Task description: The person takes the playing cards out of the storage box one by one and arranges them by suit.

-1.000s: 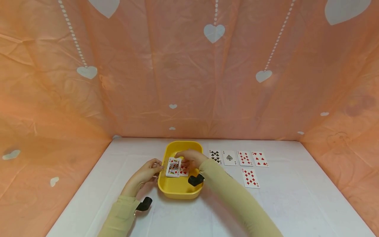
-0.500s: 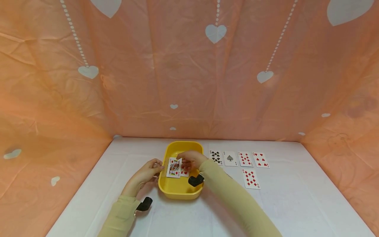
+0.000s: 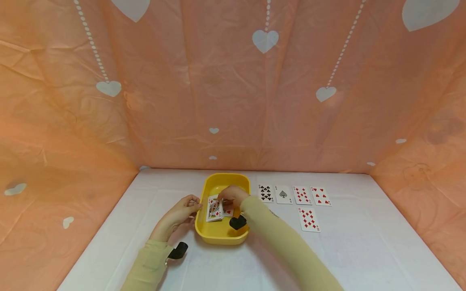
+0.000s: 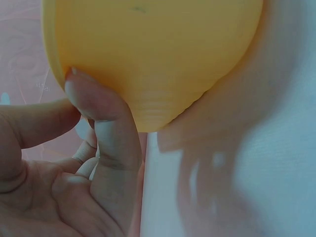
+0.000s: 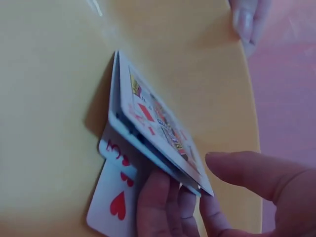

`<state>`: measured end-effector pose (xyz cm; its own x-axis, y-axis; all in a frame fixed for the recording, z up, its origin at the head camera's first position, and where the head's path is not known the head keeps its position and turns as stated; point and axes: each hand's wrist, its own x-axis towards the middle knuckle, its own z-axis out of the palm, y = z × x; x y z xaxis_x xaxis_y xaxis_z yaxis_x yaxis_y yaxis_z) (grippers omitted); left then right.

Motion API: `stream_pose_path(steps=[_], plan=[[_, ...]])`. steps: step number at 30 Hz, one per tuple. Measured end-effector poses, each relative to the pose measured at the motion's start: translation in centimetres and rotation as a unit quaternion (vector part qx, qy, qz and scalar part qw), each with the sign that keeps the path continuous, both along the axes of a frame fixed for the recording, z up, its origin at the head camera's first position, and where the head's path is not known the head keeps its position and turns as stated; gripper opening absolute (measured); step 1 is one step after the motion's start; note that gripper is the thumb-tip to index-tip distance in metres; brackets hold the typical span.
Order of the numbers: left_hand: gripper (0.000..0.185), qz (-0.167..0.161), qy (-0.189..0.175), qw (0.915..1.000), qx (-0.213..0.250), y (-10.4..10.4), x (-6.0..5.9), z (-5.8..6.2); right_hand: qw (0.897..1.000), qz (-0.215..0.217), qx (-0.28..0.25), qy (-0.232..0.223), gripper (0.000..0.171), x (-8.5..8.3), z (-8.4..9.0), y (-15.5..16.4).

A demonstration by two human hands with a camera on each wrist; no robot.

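A yellow plastic tub stands on the white tabletop. My left hand pinches its left rim, with the thumb against the wall. Inside the tub, my right hand holds a small stack of playing cards tilted up on edge, a king of diamonds facing outward. Its fingers reach behind the stack and the thumb lies at the front edge. Beneath, loose heart cards lie on the tub floor, partly covered.
Right of the tub, a row of face-up cards lies on the table: a ten of clubs, an ace of spades, a diamond card and a six of hearts. A ten of diamonds lies below. Orange cloth walls the back.
The stack with the king on top has gone from lying nearly flat to tilted, its right side raised. My right hand has shifted slightly left; the left hand stays at the rim.
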<state>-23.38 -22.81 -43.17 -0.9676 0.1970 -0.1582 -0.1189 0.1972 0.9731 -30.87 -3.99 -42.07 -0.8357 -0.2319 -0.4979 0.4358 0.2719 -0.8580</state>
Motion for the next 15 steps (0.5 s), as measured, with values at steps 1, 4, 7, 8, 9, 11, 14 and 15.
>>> stream_pose_path(steps=[1,4,7,8,9,11,14,15], plan=[[0.014,-0.009,0.006,0.9999,0.006,0.01,0.10,0.07,1.000,0.000,0.006,0.004,0.020,0.02,-0.05,0.01],[0.014,-0.015,0.012,0.9997,0.012,0.02,0.24,0.09,0.999,0.011,0.033,0.022,0.015,0.09,-0.16,0.07],[0.014,-0.007,0.006,0.9999,0.004,0.09,0.16,0.11,0.998,0.020,0.041,0.034,0.014,0.07,-0.26,0.14],[0.015,0.001,0.000,1.0000,-0.002,0.12,0.08,0.04,0.999,0.020,0.038,0.035,0.016,0.05,-0.29,0.16],[0.014,0.005,-0.004,1.0000,-0.005,0.17,0.01,0.06,0.999,0.016,0.031,0.033,0.020,0.01,-0.34,0.17],[0.014,0.012,-0.010,0.9998,-0.011,0.21,-0.10,0.04,0.999,0.010,0.020,0.032,0.028,-0.05,-0.40,0.19],[0.014,0.014,-0.014,0.9996,-0.021,0.23,-0.10,0.09,0.999,0.008,0.017,0.037,0.036,-0.08,-0.47,0.20],[0.013,0.017,-0.017,0.9995,-0.021,0.23,-0.08,0.14,0.999,0.009,0.018,0.041,0.035,-0.09,-0.48,0.21]])
